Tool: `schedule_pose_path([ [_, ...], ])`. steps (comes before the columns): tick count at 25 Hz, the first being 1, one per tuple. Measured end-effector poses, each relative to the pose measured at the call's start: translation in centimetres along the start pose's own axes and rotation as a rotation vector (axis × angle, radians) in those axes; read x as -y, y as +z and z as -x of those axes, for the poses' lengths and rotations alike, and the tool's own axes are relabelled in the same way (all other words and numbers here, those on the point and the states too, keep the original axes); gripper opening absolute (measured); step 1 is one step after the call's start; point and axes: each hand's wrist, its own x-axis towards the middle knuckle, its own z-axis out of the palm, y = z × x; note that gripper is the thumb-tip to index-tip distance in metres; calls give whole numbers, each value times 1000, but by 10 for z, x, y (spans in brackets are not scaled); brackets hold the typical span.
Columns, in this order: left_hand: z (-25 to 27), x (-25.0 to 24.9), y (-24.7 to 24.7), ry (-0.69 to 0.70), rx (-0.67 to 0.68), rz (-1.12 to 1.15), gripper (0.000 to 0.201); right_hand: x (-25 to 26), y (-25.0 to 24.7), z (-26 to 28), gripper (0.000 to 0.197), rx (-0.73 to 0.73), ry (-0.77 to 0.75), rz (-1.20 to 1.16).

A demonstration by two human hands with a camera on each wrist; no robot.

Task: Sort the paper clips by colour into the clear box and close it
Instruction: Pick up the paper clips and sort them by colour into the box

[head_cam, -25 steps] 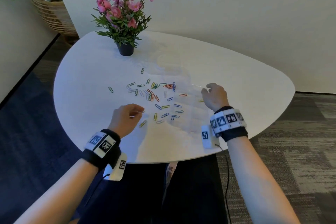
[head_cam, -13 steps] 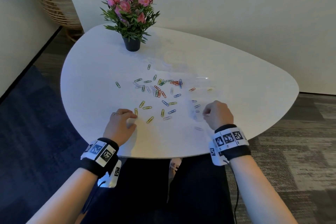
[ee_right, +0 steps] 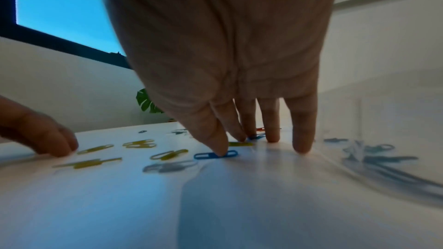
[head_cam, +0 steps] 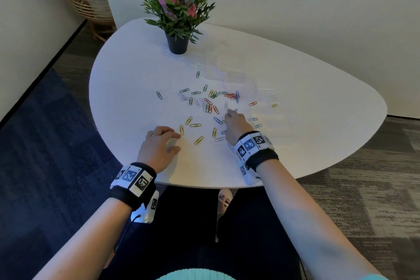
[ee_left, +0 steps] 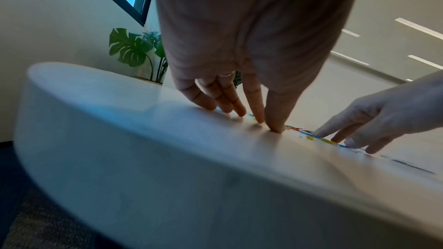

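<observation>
The sorting looks barely under way: most of the paper clips (head_cam: 208, 107) lie scattered loose across the middle of the smooth white table (head_cam: 127, 88), thin bent-wire loops in yellow, green, red, blue and pale silver. Nearest the left, the left hand (head_cam: 159, 145) rests with its fingers spread and straight, tips pressed flat to the tabletop beside a few yellow clips (head_cam: 190, 124), holding nothing that I can see. Moving across, the right hand (head_cam: 235, 126) reaches into the scatter, fingers likewise splayed and pressing down; in the right wrist view its thumb pins a blue clip (ee_right: 215, 155) to the surface, more a slide than a pinch, I'd judge. Farther right sits the clear box (head_cam: 270, 118), so transparent it nearly vanishes against the table, its thin glossy wall showing a handful of bluish clips already inside. Its lid I cannot make out, so closing plainly remains, along with nearly every colour.
</observation>
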Motion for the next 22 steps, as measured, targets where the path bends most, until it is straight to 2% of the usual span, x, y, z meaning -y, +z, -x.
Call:
schedule_pose_path([
  [3,-2,2,-2,5,12,18,33,-5,15,-3,38,-105,-36,-15],
  [6,-6,1,-5,-15,24,53,33,-5,19,-3,26,-205,-54,-161],
  [8,-7,0,-5,-20,24,65,32,0,16,-4,20,-206,-45,-230],
  [11,-6,-4,-4,-37,14,83,31,8,14,-4,19,-135,-3,-216],
  [13,-6,-13,-2,-4,-5,117,27,7,12,-3,19,-122,20,-261],
  [15,-6,-28,3,79,36,127,23,0,12,-1,17,-154,32,-372],
  [17,-9,-45,13,147,120,46,26,-7,12,1,15,-170,75,-510],
  [20,-21,-59,22,116,150,-30,30,-14,9,3,10,-120,157,-774],
  [22,-28,-61,23,81,128,-11,27,-17,7,2,19,-109,245,-990],
])
